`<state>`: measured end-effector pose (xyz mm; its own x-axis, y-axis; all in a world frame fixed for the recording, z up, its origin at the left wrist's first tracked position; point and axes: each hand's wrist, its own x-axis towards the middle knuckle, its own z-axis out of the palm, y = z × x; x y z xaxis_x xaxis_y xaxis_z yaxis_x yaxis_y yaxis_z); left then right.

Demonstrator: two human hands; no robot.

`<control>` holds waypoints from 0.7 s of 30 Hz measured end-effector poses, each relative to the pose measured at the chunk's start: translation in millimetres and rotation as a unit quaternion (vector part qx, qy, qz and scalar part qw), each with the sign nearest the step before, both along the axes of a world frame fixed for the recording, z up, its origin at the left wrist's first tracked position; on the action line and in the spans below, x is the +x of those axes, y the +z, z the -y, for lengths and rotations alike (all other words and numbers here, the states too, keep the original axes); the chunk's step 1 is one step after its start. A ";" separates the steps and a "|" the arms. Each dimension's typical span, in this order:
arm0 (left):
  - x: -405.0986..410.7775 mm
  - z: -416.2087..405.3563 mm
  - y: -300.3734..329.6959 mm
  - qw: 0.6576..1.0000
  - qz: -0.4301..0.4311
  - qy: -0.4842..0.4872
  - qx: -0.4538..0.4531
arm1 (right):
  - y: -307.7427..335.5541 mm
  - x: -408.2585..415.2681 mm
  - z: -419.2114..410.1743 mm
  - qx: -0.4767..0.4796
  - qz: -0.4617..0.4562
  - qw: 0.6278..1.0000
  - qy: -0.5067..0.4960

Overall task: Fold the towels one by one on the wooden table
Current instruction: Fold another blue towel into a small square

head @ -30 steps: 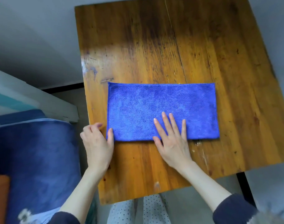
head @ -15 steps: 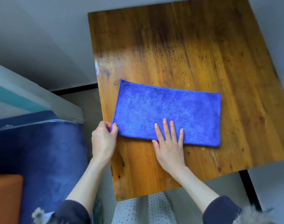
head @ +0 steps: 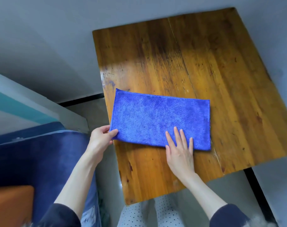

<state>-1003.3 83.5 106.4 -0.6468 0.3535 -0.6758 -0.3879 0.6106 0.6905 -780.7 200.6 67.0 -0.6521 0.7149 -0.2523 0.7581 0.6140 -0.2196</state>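
A blue towel (head: 155,118), folded into a long rectangle, lies flat on the wooden table (head: 196,59), near its left and front edges. My left hand (head: 101,136) pinches the towel's near left corner at the table's left edge, thumb on top. My right hand (head: 179,149) lies flat with straight, spread fingers pressing the towel's near edge right of the middle.
A dark blue cushioned seat (head: 41,158) stands left of the table, with an orange object (head: 10,205) at the bottom left. A pale ledge with a teal stripe (head: 25,105) runs along the left. My dotted trousers (head: 139,213) show below the table's front edge.
My left hand went from resting beside the towel's left end to pinching its near left corner. The towel's left end has turned slightly. My right hand stays pressed flat.
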 end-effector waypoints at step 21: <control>185.1 -161.0 32.0 0.900 -0.316 -0.291 0.078 | 39.3 83.9 -90.4 -0.506 -0.395 0.627 -0.441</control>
